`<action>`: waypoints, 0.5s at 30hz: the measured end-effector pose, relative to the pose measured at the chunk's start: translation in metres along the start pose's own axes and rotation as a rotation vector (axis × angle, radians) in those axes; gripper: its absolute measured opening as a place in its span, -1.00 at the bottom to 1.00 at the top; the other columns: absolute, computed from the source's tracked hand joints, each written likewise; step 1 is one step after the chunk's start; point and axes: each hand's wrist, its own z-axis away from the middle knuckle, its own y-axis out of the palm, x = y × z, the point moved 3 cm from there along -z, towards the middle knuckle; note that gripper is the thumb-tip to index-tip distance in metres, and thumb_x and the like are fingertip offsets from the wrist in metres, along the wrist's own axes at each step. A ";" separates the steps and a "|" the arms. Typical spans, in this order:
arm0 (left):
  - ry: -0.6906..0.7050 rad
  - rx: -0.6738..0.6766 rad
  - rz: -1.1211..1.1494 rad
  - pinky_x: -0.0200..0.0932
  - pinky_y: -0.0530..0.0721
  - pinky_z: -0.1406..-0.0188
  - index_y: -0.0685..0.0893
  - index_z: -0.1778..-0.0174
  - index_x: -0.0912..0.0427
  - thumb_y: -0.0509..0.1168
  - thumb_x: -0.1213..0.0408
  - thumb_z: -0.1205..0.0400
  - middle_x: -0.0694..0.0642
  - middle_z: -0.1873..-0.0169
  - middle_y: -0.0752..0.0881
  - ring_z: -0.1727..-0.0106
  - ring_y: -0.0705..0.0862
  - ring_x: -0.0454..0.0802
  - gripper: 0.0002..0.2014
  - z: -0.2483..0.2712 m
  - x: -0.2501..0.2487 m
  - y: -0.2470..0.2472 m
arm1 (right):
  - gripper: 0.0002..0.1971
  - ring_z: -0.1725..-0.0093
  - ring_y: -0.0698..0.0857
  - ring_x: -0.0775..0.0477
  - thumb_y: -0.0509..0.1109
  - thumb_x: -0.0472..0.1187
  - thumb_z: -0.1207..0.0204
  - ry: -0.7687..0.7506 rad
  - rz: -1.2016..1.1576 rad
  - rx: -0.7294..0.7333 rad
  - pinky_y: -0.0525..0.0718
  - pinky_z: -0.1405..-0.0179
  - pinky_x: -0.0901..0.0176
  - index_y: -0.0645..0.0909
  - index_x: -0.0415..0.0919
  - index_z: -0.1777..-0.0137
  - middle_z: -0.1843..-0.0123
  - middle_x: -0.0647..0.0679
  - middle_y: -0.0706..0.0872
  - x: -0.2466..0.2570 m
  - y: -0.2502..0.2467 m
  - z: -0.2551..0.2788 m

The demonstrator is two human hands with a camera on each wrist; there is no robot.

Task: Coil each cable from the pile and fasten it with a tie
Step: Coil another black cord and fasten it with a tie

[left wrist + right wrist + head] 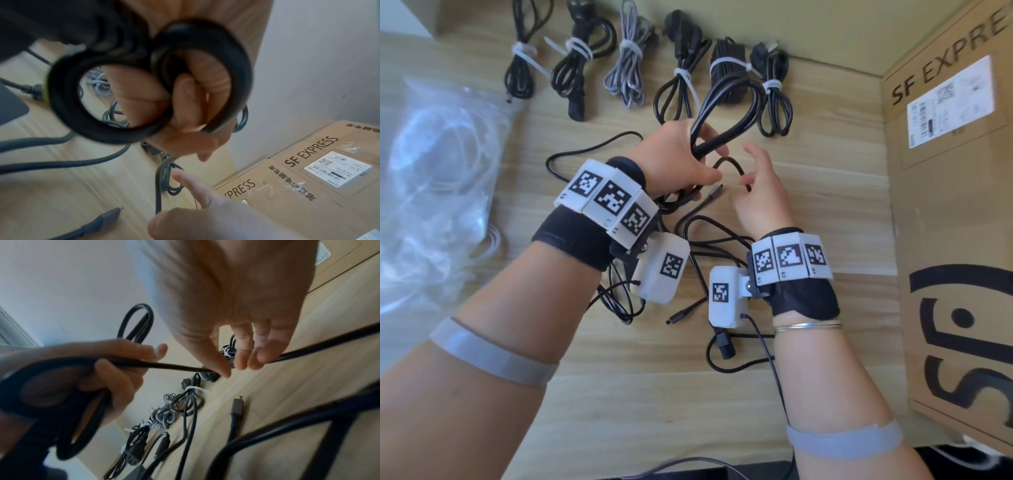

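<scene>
My left hand [681,150] is raised over the table and grips a thick black cable [732,102] folded into long loops; the loops stick out beyond the fist [205,91] on both sides. From that fist [115,369] a straight stretch of the cable [174,366] runs to my right hand [753,192]. There it passes loosely between thumb and slightly bent fingers [246,360], which do not clamp it. Under both wrists lies the pile of loose black cables [688,246].
Several coiled cables with white ties [628,65] lie in a row along the table's far edge. A clear plastic bag of ties [438,164] sits at the left. A large cardboard box [955,205] stands at the right. A grey plug [714,192] lies between my hands.
</scene>
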 end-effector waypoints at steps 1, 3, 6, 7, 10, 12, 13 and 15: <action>-0.006 0.021 0.030 -0.04 0.76 0.28 0.58 0.10 0.02 0.45 0.36 -0.46 -0.11 0.69 0.53 0.63 0.57 -0.17 -0.78 0.000 0.001 0.001 | -0.39 -0.14 0.54 -0.05 0.22 -0.35 -0.56 0.035 0.040 0.003 0.47 -0.05 0.16 0.22 0.13 -0.55 -0.21 -0.07 0.51 -0.002 0.001 -0.003; -0.019 0.055 0.087 0.07 0.78 0.21 0.58 0.07 0.06 0.52 0.32 -0.40 -0.12 0.71 0.51 0.65 0.53 -0.21 -0.71 0.001 0.001 0.002 | -0.55 -0.21 0.57 -0.14 0.25 -0.25 -0.60 0.076 0.178 -0.025 0.51 -0.08 0.10 0.39 0.05 -0.47 -0.25 -0.11 0.56 -0.004 0.001 -0.010; -0.045 0.068 0.063 -0.12 0.78 0.39 0.56 -0.07 0.08 0.54 0.18 -0.37 -0.10 0.53 0.53 0.60 0.58 -0.20 -0.59 0.000 0.003 0.000 | -0.76 -0.14 0.62 -0.12 0.21 -0.20 -0.65 0.068 0.191 -0.119 0.47 0.01 0.15 0.60 -0.15 -0.25 -0.16 -0.09 0.67 -0.002 -0.010 -0.016; -0.055 0.066 0.014 -0.28 0.69 0.54 0.54 -0.10 0.05 0.52 0.15 -0.40 -0.09 0.45 0.56 0.55 0.62 -0.17 -0.59 0.000 0.005 0.000 | -0.76 -0.06 0.60 -0.08 0.20 -0.16 -0.67 0.043 0.148 -0.152 0.44 0.05 0.20 0.62 -0.19 -0.21 -0.07 -0.07 0.67 -0.001 -0.016 -0.017; -0.032 0.050 -0.141 -0.55 0.46 0.65 0.57 -0.10 0.00 0.40 0.17 -0.51 -0.05 0.25 0.63 0.35 0.60 -0.15 -0.73 -0.002 0.009 0.002 | -0.76 0.09 0.53 -0.01 0.22 -0.13 -0.66 -0.059 0.032 -0.232 0.36 0.19 0.33 0.64 -0.24 -0.11 0.12 0.00 0.61 0.007 -0.030 -0.016; 0.008 0.035 -0.141 -0.60 0.47 0.46 0.67 -0.07 0.01 0.31 0.26 -0.55 -0.02 0.13 0.67 0.23 0.59 -0.17 -0.80 -0.004 0.010 0.004 | -0.78 0.15 0.53 -0.03 0.22 -0.14 -0.65 -0.094 -0.006 -0.244 0.33 0.27 0.27 0.65 -0.25 -0.02 0.24 -0.01 0.59 0.013 -0.033 -0.015; 0.019 0.029 -0.122 -0.60 0.48 0.38 0.69 -0.06 0.01 0.27 0.30 -0.56 -0.01 0.10 0.69 0.21 0.60 -0.18 -0.80 -0.004 0.009 0.006 | -0.78 0.18 0.54 -0.06 0.22 -0.15 -0.64 -0.099 -0.028 -0.241 0.38 0.25 0.20 0.65 -0.26 0.03 0.31 -0.01 0.57 0.015 -0.033 -0.015; 0.033 0.021 -0.090 -0.43 0.59 0.11 0.68 -0.08 0.08 0.24 0.31 -0.57 0.03 0.06 0.75 0.20 0.64 -0.15 -0.79 -0.004 0.008 0.009 | -0.80 0.20 0.59 -0.14 0.21 -0.18 -0.62 -0.104 -0.088 -0.245 0.56 0.15 0.05 0.62 -0.19 0.16 0.39 0.00 0.54 0.021 -0.031 -0.016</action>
